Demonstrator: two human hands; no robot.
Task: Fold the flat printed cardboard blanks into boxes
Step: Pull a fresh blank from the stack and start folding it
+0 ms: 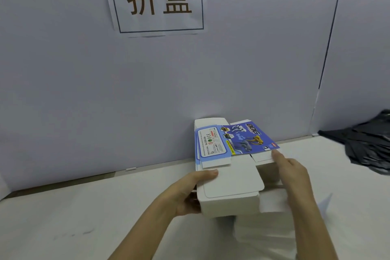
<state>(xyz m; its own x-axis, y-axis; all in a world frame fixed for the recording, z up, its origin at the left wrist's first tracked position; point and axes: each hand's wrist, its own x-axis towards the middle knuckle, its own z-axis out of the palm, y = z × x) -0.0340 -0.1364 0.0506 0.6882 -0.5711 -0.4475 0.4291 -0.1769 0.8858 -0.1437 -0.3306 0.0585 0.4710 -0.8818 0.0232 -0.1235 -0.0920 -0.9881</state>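
A thick stack of flat cardboard blanks (230, 202) lies on the white table against the back wall, white flaps toward me. The top blank (236, 139) shows blue print with dogs and a white label panel. My left hand (190, 192) grips the stack's near left edge, thumb on top of a white flap and fingers underneath. My right hand (295, 177) grips the stack's right side, with the thumb tip at the corner of the blue printed panel and fingers hidden behind the stack.
A white partition wall (105, 91) with a paper sign (158, 0) stands right behind the stack. A crumpled black plastic bag (367, 143) lies at the right on the table (84, 217). A further white pile sits under my right forearm.
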